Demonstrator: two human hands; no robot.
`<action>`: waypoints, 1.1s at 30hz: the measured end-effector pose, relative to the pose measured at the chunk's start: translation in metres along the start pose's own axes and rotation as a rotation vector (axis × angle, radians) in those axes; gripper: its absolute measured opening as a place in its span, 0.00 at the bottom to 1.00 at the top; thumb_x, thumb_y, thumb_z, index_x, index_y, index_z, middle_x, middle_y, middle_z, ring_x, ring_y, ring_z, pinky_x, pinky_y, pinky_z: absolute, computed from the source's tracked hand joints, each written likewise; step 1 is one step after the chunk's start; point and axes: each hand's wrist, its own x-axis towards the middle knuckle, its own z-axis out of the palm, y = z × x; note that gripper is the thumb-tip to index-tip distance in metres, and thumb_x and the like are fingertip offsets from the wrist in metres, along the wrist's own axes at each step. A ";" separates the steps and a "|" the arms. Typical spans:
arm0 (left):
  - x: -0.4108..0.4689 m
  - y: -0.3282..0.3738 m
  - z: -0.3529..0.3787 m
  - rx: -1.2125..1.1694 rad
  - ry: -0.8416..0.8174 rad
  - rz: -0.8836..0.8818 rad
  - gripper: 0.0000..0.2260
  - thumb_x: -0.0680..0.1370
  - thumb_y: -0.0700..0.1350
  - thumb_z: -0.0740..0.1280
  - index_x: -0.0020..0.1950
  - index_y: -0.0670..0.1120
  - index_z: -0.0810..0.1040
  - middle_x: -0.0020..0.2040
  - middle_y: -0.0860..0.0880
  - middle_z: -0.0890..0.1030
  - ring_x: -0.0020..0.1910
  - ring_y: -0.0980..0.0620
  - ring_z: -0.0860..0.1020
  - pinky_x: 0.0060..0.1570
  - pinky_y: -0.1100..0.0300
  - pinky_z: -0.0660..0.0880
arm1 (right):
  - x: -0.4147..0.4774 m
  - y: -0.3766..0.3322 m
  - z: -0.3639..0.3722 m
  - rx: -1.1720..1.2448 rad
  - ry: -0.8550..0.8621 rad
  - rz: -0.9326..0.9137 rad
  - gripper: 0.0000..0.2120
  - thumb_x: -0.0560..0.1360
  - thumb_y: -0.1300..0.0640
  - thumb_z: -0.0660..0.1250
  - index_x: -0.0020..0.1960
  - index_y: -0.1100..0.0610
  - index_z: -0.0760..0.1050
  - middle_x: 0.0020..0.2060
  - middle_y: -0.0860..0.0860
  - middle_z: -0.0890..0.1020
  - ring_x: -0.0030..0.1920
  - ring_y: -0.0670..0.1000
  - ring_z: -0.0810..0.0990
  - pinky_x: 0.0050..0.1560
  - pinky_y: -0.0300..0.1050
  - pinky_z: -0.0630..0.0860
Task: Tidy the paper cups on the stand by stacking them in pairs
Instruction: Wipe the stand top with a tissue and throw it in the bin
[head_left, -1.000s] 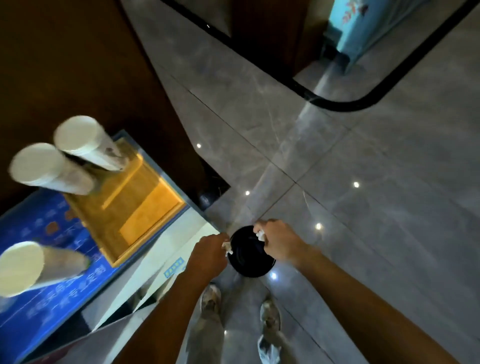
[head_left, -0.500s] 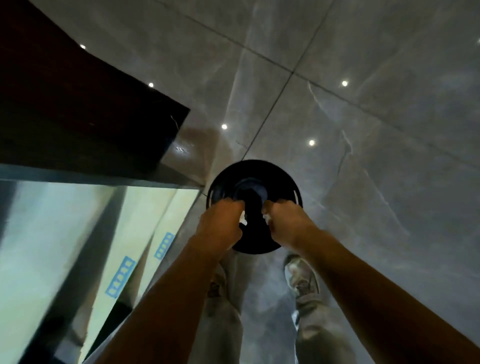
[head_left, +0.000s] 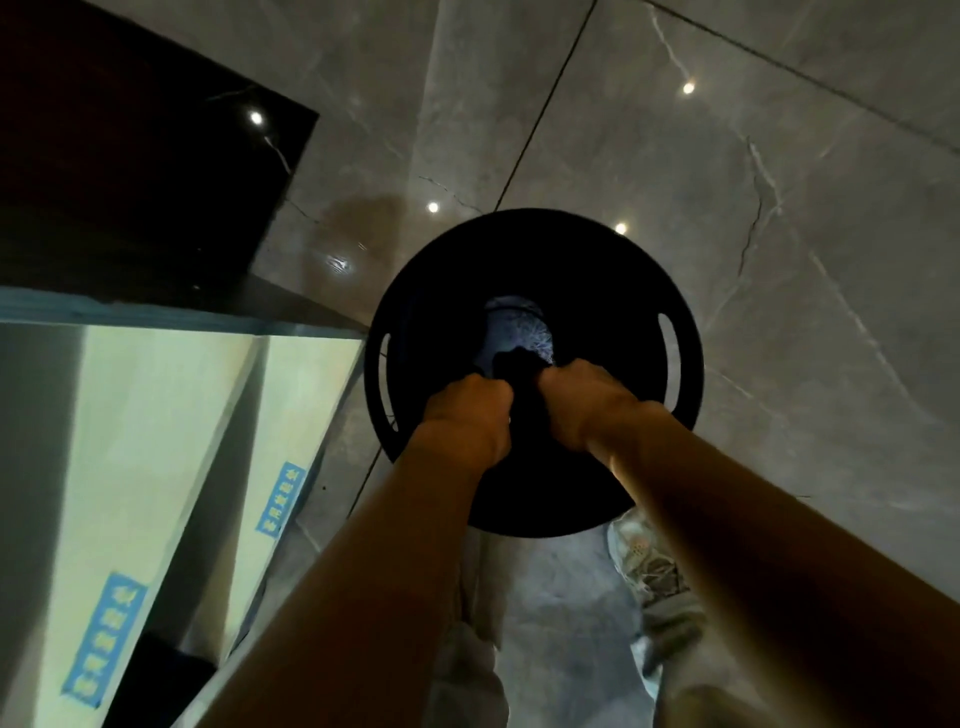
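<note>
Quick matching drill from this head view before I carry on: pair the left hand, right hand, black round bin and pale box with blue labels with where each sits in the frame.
Things:
1. left hand
2. right hand
3. black round bin
4. pale box with blue labels

Places:
A. lower left of the frame, beside the bin
B. centre of the frame, on the grey floor tiles
C. over the bin's opening, on the side nearer the pale box
D. over the bin's opening, on the side nearer the shoe

Pairs: 1-C, 2-D, 3-B, 4-A
</note>
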 end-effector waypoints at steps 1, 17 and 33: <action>-0.004 0.001 -0.003 0.003 -0.007 0.013 0.08 0.77 0.43 0.65 0.55 0.43 0.77 0.56 0.40 0.79 0.54 0.38 0.78 0.52 0.47 0.77 | -0.005 -0.001 -0.001 0.000 -0.004 0.004 0.15 0.76 0.62 0.61 0.63 0.61 0.74 0.59 0.63 0.78 0.60 0.64 0.77 0.57 0.54 0.75; -0.273 0.041 -0.091 -0.255 0.102 -0.062 0.14 0.76 0.43 0.62 0.61 0.47 0.76 0.59 0.40 0.80 0.60 0.38 0.78 0.60 0.46 0.75 | -0.249 -0.033 -0.091 0.041 -0.041 -0.060 0.17 0.75 0.56 0.63 0.63 0.55 0.73 0.59 0.57 0.79 0.59 0.57 0.78 0.56 0.48 0.75; -0.603 0.142 -0.059 -0.747 0.323 -0.456 0.17 0.81 0.48 0.60 0.68 0.46 0.73 0.66 0.44 0.78 0.64 0.46 0.77 0.64 0.57 0.72 | -0.553 -0.030 -0.167 -0.031 -0.056 -0.198 0.16 0.76 0.52 0.64 0.61 0.55 0.76 0.59 0.56 0.81 0.60 0.56 0.78 0.57 0.42 0.71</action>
